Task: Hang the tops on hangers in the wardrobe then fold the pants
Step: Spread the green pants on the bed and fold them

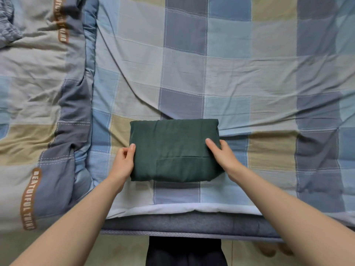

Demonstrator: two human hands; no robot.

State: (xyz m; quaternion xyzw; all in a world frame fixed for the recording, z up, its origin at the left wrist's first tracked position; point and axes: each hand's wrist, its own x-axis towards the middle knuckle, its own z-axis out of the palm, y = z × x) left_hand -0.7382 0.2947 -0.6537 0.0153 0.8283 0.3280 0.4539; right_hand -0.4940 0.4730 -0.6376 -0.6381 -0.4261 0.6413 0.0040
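Dark green pants (173, 150) lie folded into a compact rectangular bundle on the checked bedsheet (240, 70), near the front edge of the bed and roughly centred before the person. Edges look squared; one seam line crosses the near half of the top face. The left hand (124, 162) holds the bundle's left side, thumb on top of the cloth and fingers curled at the edge, so it pinches the fabric. The right hand (222, 156) is at the right side, one finger lying across the top corner and the rest wrapped around the edge; it grips the bundle too. Judgement: folding of this pair looks finished or in its last tidy-up. No tops, hangers or wardrobe are in view, so the hanging stage cannot be checked from here. No other pants are visible. A rumpled quilt (42, 96) with brown lettered strips lies along the left, beside the sheet.
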